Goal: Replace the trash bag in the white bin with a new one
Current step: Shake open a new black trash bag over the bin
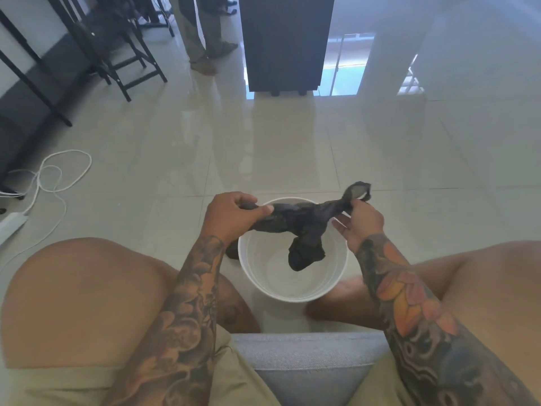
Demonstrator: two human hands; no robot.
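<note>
From the head camera, you sit on a grey cushioned seat (304,356) with your bare knees spread, the white bin (292,294) standing upright on the glossy tiled floor (263,148) between your feet. Your left hand (231,218) curls its fingers and thumb tightly round one end of a bunched black trash bag (298,221), held above the bin's far rim. Your right hand (358,221) pinches the other end between thumb and forefinger, the remaining fingers spread loosely below; a thin, see-through flap of the bag sticks up past that grip. The bag stretches twisted between both hands, and a crumpled lobe sags from its middle down into the mouth of the bin, whose pale inside shows bare. A small dark fold of the bag also hangs outside the bin's left rim, under your left wrist. Off to the left, a white cable (55,177) loops across the tiles toward a power strip (11,227). Farther back stand black stools (128,51), a dark cabinet (285,45) and the legs of another person (202,36).
</note>
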